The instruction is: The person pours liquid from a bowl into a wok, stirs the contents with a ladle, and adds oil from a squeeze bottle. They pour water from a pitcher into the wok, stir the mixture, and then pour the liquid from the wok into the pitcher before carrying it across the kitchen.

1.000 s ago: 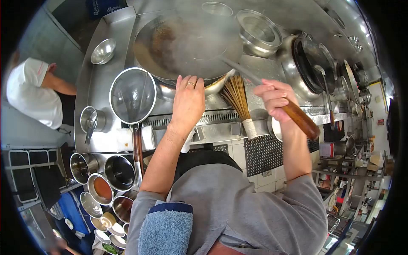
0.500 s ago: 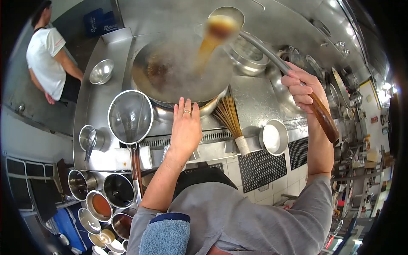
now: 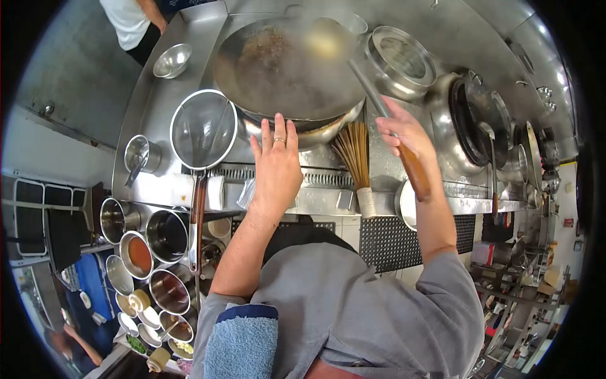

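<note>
Steam rises from a large wok [image 3: 290, 104] on the stove, with brown food [image 3: 265, 50] at its upper left. My right hand [image 3: 404, 129] is wrapped round the handle of a long ladle [image 3: 369, 82]; the ladle's bowl is blurred by steam over the wok's right side. At the wok's near rim, my left hand [image 3: 278, 164] has its fingers spread and holds nothing. Whether its fingertips touch the rim I cannot tell. A round mesh strainer [image 3: 203, 129] lies left of it, and a bamboo brush [image 3: 355, 155] stands between my two hands.
Metal pots of sauces [image 3: 140, 254] stand at the lower left. A small bowl [image 3: 172, 61] and a metal cup [image 3: 142, 155] are on the left counter. Stacked round pans [image 3: 401, 63] sit right of the wok. A person's arm [image 3: 151, 14] shows at the upper left.
The ladle has come down towards the wok, and the brown liquid pouring from it no longer shows. My right hand has moved left. The camera view has shifted.
</note>
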Tool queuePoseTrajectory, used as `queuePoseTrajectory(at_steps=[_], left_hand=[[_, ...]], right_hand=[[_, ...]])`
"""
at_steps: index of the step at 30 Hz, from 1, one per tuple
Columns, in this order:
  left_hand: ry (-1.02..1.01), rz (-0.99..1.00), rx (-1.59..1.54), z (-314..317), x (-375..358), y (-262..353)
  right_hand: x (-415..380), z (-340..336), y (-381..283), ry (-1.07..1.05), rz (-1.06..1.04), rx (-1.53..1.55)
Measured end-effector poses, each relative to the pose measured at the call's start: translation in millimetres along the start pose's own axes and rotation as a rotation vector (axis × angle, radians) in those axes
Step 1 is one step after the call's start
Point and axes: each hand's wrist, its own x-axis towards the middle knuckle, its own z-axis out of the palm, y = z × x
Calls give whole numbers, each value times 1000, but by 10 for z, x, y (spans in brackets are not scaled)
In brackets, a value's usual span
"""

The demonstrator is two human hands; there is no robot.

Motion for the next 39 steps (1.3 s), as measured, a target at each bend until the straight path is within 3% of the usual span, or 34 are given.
queuePoseTrajectory(at_steps=[9, 23, 29, 34, 36, 39], left_hand=[[-22, -10, -50, -32, 17, 80], [-54, -14, -53, -85, 0, 87], [76, -16, -56, -56, 124, 28], [171, 115, -218, 57, 463, -196], [219, 156, -280, 194, 548, -279], [292, 171, -311, 333, 591, -296]], right_hand=[[-89, -164, 166, -114, 108, 445], [-927, -295, -960, -57, -112, 168], [-1131, -107, -1256, 12, -167, 63], [-946, 237, -587, 188, -187, -107], [-566, 303, 468, 292, -195, -213], [-101, 673, 1610, 262, -246, -240]])
